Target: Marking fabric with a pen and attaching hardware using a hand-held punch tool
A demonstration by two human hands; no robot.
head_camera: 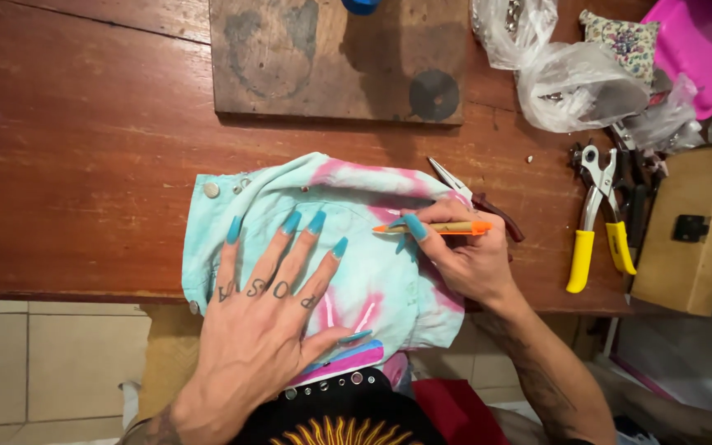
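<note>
Right hand pinching orange pen, lying left-right, tip pointing left | left hand open, flat on tie-dye garment | yellow-handled pliers far right

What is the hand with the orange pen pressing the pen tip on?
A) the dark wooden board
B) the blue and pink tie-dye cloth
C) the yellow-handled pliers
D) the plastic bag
B: the right hand holds the orange pen with its tip on the blue and pink tie-dye cloth, while the left hand lies flat on that cloth.
</note>
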